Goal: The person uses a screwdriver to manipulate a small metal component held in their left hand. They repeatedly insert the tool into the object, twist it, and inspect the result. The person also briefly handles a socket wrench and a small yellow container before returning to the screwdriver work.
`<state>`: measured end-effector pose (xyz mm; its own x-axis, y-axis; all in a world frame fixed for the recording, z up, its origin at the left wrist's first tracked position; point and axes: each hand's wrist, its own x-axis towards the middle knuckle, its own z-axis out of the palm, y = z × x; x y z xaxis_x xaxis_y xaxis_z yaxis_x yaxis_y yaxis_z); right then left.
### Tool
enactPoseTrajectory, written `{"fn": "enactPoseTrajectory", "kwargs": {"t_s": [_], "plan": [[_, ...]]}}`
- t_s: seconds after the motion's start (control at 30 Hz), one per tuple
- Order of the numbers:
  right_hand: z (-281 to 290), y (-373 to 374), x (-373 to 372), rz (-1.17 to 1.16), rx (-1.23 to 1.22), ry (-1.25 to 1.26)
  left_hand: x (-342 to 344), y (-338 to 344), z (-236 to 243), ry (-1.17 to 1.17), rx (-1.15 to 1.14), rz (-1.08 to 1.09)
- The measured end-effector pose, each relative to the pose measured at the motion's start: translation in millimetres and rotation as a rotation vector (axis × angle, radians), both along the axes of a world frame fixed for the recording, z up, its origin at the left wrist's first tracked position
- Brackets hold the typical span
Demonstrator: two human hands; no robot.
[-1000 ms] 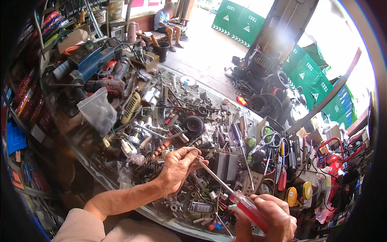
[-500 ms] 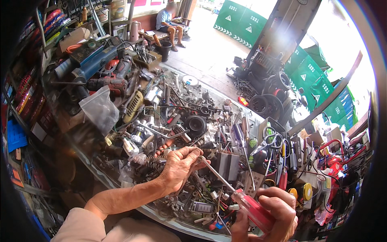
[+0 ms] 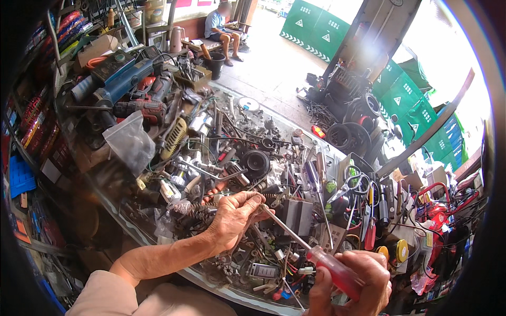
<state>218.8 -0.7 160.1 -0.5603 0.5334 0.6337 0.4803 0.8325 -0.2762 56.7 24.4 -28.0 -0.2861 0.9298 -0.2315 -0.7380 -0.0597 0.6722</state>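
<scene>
In my right hand [image 3: 363, 274] is a screwdriver [image 3: 337, 271] with a clear red handle, the fingers wrapped round it. Its metal shaft slants up and left to my left hand [image 3: 237, 213]. There the thumb and fingers pinch together at the screwdriver's tip, closed on a small piece that they mostly hide. Under both hands the bench is heaped with small metal parts. A coil spring [image 3: 192, 209] lies left of my left hand, and a grey finned metal block [image 3: 297, 216] sits just beyond the shaft.
Scissors [image 3: 350, 187] and pliers stand upright at the right. Power tools [image 3: 124, 84] and a clear plastic bag [image 3: 132, 142] crowd the left. Beyond the bench are stacked tyres [image 3: 340, 136], green barriers [image 3: 311, 29] and a seated person [image 3: 224, 34].
My right hand has shifted slightly on the screwdriver's handle, its fingers and thumb now placed differently. The handle sits a little further right. My left hand stays in place.
</scene>
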Motion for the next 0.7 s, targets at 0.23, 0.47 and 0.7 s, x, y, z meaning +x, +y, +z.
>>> {"fn": "enactPoseTrajectory", "kwargs": {"t_s": [0.23,0.47,0.7], "plan": [[-6,-1,-6,-0.212,0.066,0.101,0,0,-3,0.007,0.012,0.010],[-3,-6,-5,-0.095,0.059,0.011,0,-1,3,0.020,-0.007,-0.002],[-9,-4,-7,-0.151,0.043,0.081,0,0,2,0.004,-0.009,0.003]]}}
